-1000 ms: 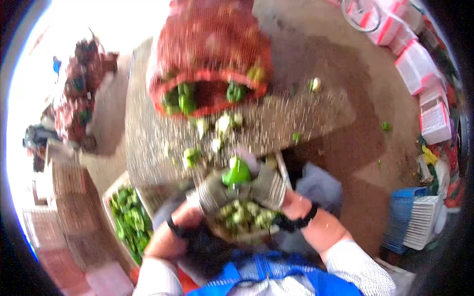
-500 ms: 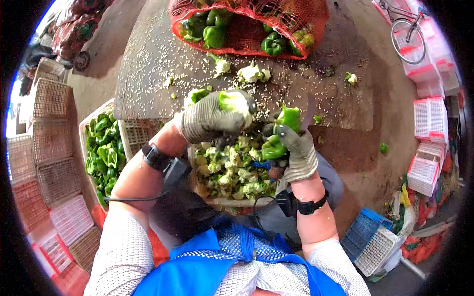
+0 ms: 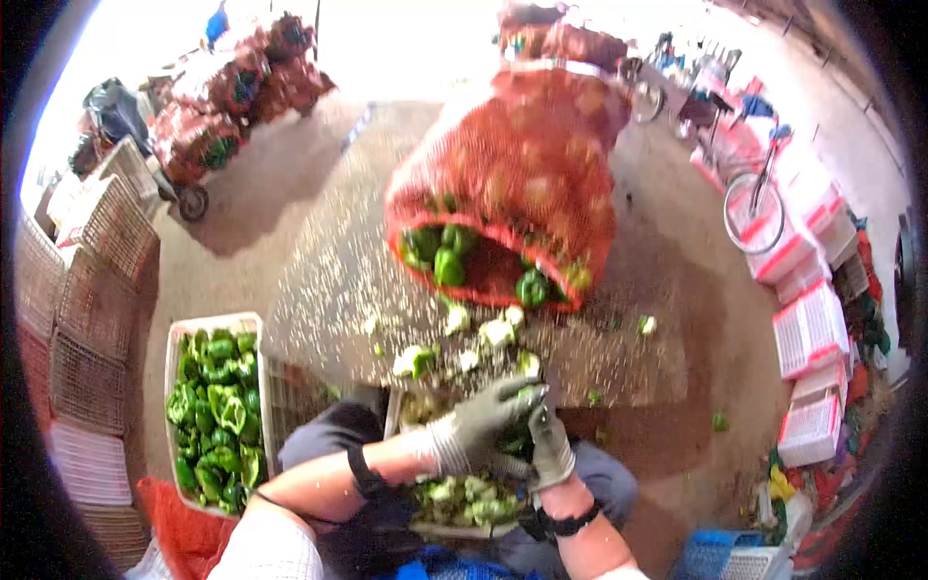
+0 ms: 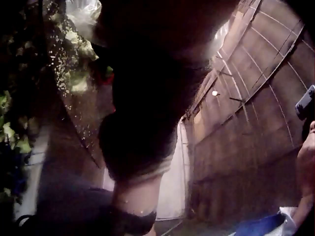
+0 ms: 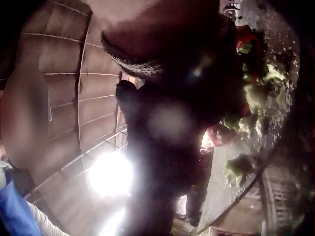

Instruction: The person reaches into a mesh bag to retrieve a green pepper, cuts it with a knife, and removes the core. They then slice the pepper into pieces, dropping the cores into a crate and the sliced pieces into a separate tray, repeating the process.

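Note:
In the head view, my gloved left hand and gloved right hand meet over a crate of pale pepper cores. Between them is a green bell pepper, gripped by the curled fingers of both hands and mostly hidden by the gloves. Ahead, a red mesh sack lies on the board, its mouth towards me with whole green peppers inside. Loose cores lie among scattered seeds in front of it. Both wrist views are dark, and the gloves there are mostly silhouettes.
To the left stands a white crate filled with cut green peppers. Stacked crates line the far left. White crates and a bicycle are on the right, and a blue crate sits low at the right.
Half a second ago my hands were apart, each holding green pepper; now they are together around one pepper. The head view has tilted up, showing more of the sack and floor.

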`<state>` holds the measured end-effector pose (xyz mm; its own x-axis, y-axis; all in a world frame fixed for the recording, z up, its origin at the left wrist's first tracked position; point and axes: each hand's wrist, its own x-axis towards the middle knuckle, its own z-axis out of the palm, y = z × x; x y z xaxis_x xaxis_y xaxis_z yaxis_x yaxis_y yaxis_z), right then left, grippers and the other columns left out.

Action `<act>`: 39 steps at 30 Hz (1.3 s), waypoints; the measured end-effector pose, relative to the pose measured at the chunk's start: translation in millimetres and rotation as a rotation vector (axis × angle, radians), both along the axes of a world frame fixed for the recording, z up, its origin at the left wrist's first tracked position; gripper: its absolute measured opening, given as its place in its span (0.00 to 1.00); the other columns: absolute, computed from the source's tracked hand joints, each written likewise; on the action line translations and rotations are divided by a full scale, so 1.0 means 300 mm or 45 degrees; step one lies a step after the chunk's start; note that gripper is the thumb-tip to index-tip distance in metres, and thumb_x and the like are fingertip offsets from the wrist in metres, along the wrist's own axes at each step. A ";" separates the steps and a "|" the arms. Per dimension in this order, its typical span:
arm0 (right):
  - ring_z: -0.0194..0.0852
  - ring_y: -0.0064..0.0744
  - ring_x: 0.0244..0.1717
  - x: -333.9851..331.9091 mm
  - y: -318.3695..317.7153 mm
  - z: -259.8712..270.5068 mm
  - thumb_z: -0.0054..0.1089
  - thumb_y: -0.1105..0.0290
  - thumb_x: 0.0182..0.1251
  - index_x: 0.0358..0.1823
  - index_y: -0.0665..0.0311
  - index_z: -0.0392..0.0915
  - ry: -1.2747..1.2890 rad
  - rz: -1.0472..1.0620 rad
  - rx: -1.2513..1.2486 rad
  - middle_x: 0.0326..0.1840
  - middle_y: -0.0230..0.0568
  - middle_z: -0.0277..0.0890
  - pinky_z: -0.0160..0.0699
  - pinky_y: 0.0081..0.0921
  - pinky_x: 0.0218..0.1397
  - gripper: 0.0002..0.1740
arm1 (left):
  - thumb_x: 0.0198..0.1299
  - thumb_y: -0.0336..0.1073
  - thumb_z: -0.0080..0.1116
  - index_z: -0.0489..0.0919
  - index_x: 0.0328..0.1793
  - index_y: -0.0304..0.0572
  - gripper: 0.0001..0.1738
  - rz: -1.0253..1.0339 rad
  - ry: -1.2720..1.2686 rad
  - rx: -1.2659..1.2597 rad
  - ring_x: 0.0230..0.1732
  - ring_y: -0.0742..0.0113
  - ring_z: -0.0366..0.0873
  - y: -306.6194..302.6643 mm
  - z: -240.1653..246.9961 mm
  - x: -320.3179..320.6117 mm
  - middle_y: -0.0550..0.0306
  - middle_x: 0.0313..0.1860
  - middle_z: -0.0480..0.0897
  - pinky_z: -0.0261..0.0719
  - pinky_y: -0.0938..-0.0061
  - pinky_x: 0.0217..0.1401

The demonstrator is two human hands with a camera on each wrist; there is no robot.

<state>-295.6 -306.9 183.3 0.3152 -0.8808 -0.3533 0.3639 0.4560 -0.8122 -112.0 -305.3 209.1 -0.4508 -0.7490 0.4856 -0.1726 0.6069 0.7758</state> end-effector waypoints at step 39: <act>0.68 0.21 0.12 0.611 0.135 0.289 0.60 0.51 0.69 0.65 0.73 0.68 0.502 0.466 -0.086 0.42 0.53 0.84 0.63 0.19 0.12 0.35 | 0.72 0.52 0.43 0.64 0.77 0.46 0.32 1.801 -1.243 1.141 0.80 0.42 0.50 0.856 -0.681 1.535 0.49 0.78 0.63 0.40 0.49 0.82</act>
